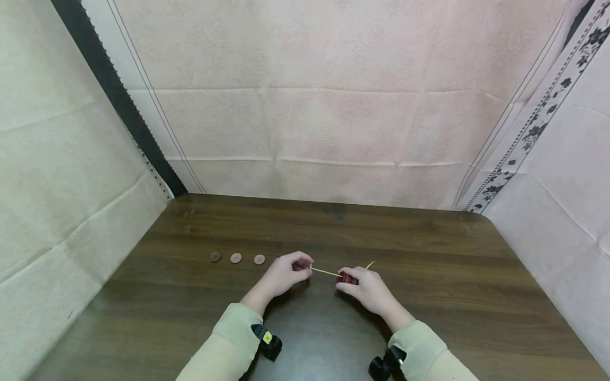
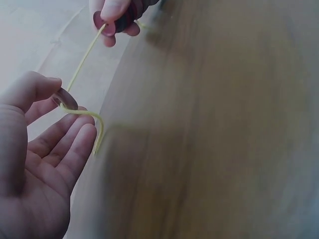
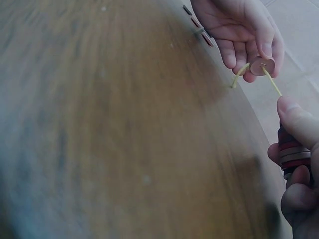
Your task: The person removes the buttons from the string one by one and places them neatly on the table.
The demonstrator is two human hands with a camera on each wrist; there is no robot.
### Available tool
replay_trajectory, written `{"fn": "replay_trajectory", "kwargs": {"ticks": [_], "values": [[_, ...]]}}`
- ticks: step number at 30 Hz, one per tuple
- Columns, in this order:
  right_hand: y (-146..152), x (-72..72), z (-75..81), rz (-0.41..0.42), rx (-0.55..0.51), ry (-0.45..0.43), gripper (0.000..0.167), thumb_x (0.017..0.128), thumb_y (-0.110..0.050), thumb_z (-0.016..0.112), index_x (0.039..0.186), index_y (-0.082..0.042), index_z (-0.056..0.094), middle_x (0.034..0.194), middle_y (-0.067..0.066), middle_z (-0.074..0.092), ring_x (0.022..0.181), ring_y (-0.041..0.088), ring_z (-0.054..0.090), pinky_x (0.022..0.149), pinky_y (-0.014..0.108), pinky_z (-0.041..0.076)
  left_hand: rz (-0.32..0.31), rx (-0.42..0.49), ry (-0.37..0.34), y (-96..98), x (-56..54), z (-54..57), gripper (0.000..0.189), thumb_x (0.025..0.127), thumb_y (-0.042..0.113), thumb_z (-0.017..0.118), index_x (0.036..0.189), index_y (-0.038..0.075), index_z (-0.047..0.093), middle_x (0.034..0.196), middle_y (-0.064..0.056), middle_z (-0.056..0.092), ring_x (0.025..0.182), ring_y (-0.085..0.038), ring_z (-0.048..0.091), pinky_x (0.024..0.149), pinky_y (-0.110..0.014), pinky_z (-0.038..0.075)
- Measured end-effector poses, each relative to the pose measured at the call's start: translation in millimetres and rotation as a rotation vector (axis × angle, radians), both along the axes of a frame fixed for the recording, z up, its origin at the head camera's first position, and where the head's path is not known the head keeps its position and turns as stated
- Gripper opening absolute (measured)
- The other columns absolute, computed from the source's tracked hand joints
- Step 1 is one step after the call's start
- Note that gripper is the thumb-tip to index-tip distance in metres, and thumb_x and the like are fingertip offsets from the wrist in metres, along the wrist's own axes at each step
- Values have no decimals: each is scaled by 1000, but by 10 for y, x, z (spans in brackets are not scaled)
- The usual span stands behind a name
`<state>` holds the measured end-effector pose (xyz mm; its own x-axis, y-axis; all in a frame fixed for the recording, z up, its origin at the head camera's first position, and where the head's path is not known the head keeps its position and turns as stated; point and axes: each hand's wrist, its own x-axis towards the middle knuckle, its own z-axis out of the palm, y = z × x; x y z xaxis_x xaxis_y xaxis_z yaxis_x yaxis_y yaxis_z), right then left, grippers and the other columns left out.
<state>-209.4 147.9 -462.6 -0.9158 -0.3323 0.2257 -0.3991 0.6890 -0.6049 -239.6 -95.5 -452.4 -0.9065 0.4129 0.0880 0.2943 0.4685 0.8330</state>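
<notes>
My left hand [image 1: 287, 272] pinches a pinkish button [image 3: 259, 66] between thumb and fingers. A yellow cord [image 1: 326, 272] passes through this button, and its short loose end bends down past the fingers in the left wrist view. From the button the cord runs straight across to a stack of red, dark and pale buttons [image 3: 295, 155] strung on it. My right hand [image 1: 369, 291] grips that stack, thumb at its near end. Another bit of cord sticks out behind the right hand in the head view. Fingers hide part of the stack.
Left of my hands, a brown button [image 1: 215, 257] and two pink buttons [image 1: 235, 258] lie in a row on the dark wooden table [image 1: 429, 328]. Pale patterned cloth [image 1: 333, 121] hangs behind the table and along both sides.
</notes>
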Motion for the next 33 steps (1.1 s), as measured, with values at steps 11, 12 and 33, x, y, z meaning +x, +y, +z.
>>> {"fn": "replay_trajectory", "kwargs": {"ticks": [11,12,33], "values": [[-3,4,-17,5,2,-17,27,83,-32,71,102,-14,69,78,-9,55,68,7,49,62,24,42,19,14,-8,-125,-33,-8,23,88,18,65,110,11,64,96,3,61,87,-15,55,78,-34,46],[-2,3,-19,6,1,-17,27,83,-32,71,102,-14,69,78,-9,55,68,7,49,62,24,42,19,21,-8,-137,-40,-12,22,88,18,65,110,11,64,96,3,61,87,-14,55,77,-34,46],[-2,3,-10,3,-2,-29,24,83,-28,71,103,-15,69,78,-10,55,68,8,48,61,24,42,94,-16,6,-336,-61,17,23,87,19,66,110,15,65,101,7,64,91,-13,56,78,-35,46]]}}
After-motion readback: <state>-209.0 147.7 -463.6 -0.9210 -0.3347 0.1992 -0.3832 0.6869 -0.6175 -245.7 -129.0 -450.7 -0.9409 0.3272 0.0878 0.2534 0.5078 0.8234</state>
